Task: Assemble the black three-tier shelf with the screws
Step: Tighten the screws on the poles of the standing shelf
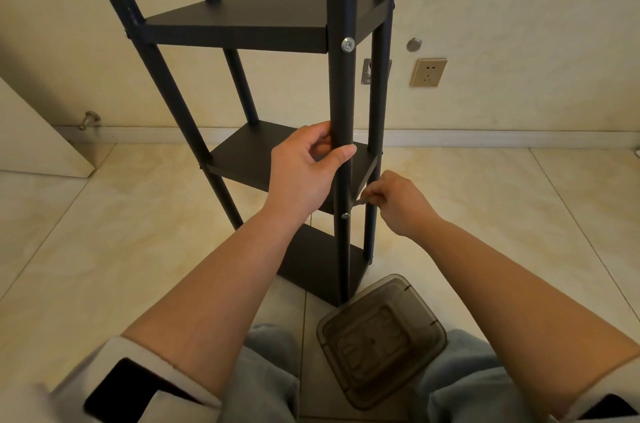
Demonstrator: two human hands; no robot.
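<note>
The black three-tier shelf [242,27] stands upright on the tiled floor in front of me, with four round posts and three boards. My left hand [304,173] grips the near right post [341,93] just above the middle board [249,162]. My right hand [394,204] pinches a small metal hex key [358,202] beside that post at the middle board's corner. A silver screw [348,44] sits in the post at the top board. Another screw head [345,215] shows lower on the same post.
A smoky transparent plastic box [381,339] lies on the floor between my knees, close to the shelf's near corner. The wall behind carries a socket [428,72] and a round knob [413,44]. A white door [38,138] with a doorstop stands at the left.
</note>
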